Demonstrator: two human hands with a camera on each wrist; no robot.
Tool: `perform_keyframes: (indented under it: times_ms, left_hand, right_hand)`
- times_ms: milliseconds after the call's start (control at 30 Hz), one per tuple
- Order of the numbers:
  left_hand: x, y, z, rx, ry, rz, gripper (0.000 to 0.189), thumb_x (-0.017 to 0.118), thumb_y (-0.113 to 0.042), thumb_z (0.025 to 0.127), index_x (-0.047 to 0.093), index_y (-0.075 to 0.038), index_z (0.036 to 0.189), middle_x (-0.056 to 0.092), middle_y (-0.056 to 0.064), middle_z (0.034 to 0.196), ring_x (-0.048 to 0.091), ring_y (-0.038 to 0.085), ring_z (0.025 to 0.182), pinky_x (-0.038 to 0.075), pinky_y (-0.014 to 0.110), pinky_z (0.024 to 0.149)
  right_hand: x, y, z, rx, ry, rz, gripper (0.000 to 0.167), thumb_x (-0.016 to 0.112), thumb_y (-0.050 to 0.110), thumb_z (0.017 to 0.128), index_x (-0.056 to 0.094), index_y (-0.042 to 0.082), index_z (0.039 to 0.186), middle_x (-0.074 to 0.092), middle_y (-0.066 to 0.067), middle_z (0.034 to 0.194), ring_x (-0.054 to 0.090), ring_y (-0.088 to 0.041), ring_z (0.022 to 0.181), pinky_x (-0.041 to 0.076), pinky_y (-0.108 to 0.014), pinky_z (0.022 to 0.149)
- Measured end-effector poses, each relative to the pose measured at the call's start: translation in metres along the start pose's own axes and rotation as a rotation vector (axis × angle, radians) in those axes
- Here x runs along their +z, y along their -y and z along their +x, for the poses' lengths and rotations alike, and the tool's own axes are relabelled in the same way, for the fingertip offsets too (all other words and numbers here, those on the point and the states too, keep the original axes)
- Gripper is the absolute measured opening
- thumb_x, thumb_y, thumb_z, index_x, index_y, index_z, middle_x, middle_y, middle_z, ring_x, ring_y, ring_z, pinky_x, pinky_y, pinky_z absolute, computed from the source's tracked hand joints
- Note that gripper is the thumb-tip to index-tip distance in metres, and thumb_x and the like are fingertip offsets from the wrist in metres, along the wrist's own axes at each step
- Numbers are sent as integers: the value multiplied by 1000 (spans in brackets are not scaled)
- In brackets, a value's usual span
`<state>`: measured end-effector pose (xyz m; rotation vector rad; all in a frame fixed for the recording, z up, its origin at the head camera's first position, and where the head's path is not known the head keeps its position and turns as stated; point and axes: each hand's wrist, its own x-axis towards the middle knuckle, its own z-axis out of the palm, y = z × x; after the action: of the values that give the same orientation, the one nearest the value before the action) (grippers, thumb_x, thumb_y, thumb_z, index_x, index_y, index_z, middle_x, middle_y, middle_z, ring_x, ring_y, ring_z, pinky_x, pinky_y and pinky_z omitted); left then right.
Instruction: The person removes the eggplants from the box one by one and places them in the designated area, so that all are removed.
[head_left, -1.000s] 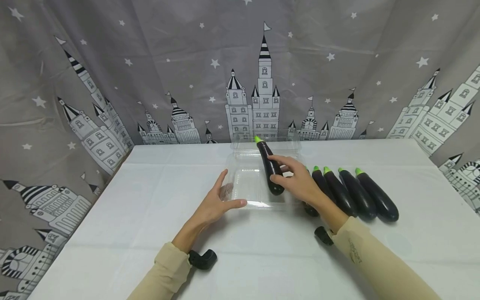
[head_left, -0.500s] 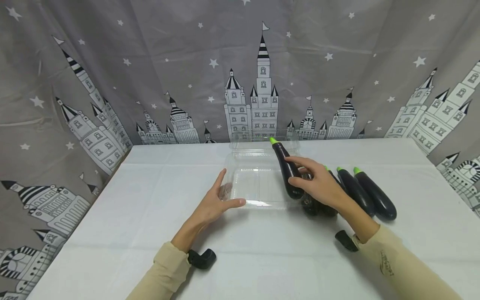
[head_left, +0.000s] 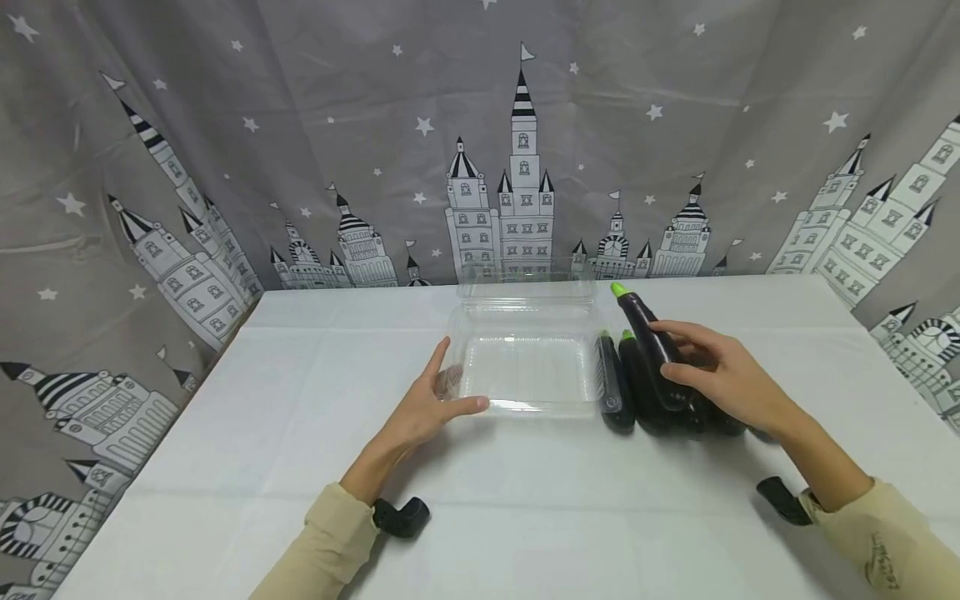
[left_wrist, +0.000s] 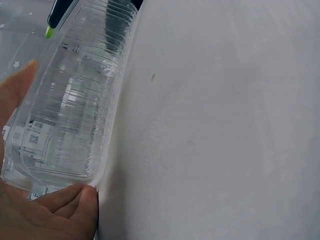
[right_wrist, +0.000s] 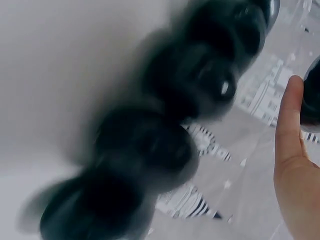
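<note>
A clear plastic container (head_left: 525, 367) lies with its hinged lid (head_left: 525, 292) folded back. My left hand (head_left: 423, 412) rests at its near left corner, thumb along the front rim and index finger stretched up the left side. In the left wrist view, the other fingertips (left_wrist: 85, 202) touch the container's end low by the table. My right hand (head_left: 731, 375) pinches a dark eggplant (head_left: 648, 337) with a green stem end, thumb on the near side. This eggplant is held over a row of several more eggplants (head_left: 615, 392), partly hidden behind it and the hand.
The row lies right beside the container's right wall, rounded ends (right_wrist: 145, 150) toward me, blurred in the right wrist view. A white-covered table (head_left: 540, 517) spreads around everything. A grey curtain (head_left: 630, 108) printed with castles hangs right behind the table's far edge.
My right hand has carried the eggplant rightward, from over the container to over the row. The left hand has stayed at the container's corner.
</note>
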<state>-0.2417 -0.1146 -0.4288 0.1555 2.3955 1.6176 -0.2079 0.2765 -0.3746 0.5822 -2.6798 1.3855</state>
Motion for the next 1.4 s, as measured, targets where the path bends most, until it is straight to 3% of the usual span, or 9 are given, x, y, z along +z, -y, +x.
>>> perform_keyframes:
  times_ms: [67, 233, 300, 400, 533, 867, 967, 1133, 1400]
  left_hand:
    - [0, 0, 0, -4, -1, 7, 115, 86, -35, 76, 7, -30, 160, 23, 19, 159, 20, 39, 146, 21, 59, 112]
    - [-1, 1, 1, -6, -3, 17, 115, 86, -36, 76, 7, -30, 160, 24, 19, 159, 20, 40, 145, 22, 60, 111]
    - [-1, 2, 1, -6, -5, 21, 115, 86, -37, 76, 7, -29, 160, 24, 20, 159, 21, 40, 145, 23, 60, 111]
    - [0, 2, 1, -8, -4, 19, 115, 86, -36, 76, 7, -29, 160, 25, 20, 158, 21, 40, 145, 22, 60, 111]
    - [0, 2, 1, -7, -3, 21, 116, 86, -36, 76, 7, -29, 160, 25, 20, 158, 20, 39, 146, 22, 60, 112]
    - [1, 1, 1, -6, 5, 2, 116, 86, -35, 76, 6, -29, 160, 24, 21, 158, 21, 39, 145, 24, 59, 111]
    - [2, 1, 1, -7, 12, -1, 117, 86, -35, 76, 4, -30, 160, 24, 21, 159, 20, 40, 145, 23, 59, 111]
    - [2, 1, 0, -5, 10, -4, 118, 86, -34, 76, 3, -29, 160, 23, 20, 159, 19, 39, 146, 21, 59, 113]
    - [1, 1, 0, 12, 16, -5, 119, 85, -35, 76, 1, -27, 160, 21, 21, 159, 18, 39, 146, 19, 57, 113]
  right_hand:
    - [-9, -4, -6, -2, -17, -25, 51, 64, 11, 96, 50, 11, 145, 61, -17, 125, 63, -10, 101, 51, -23, 78]
    - [-30, -16, -22, 75, -51, -114, 52, 64, 18, 97, 48, 18, 147, 55, -16, 135, 57, -15, 112, 48, -40, 87]
    - [-35, -21, -28, 96, -66, -114, 52, 63, 18, 97, 49, 19, 147, 54, -14, 134, 55, -10, 112, 47, -36, 88]
    - [-43, -30, -37, 100, -90, -90, 50, 63, 15, 97, 50, 18, 146, 56, -1, 126, 55, 4, 106, 44, -15, 81]
    - [-54, -42, -49, 121, -123, -68, 50, 61, 12, 98, 49, 16, 146, 54, 9, 119, 56, 9, 101, 42, -9, 78]
    - [-78, -65, -65, 257, -155, -140, 51, 58, 18, 100, 44, 15, 149, 48, -23, 129, 55, 8, 89, 37, -15, 70]
    - [-80, -70, -67, 285, -154, -152, 50, 57, 19, 101, 44, 14, 150, 49, -27, 129, 54, 9, 87, 36, -20, 71]
    - [-84, -79, -69, 306, -156, -161, 49, 57, 15, 100, 46, 13, 148, 50, -33, 126, 55, 8, 84, 40, -18, 68]
    - [-87, -92, -75, 333, -66, -191, 52, 58, 12, 98, 44, 5, 147, 49, -36, 130, 54, 10, 85, 43, -14, 67]
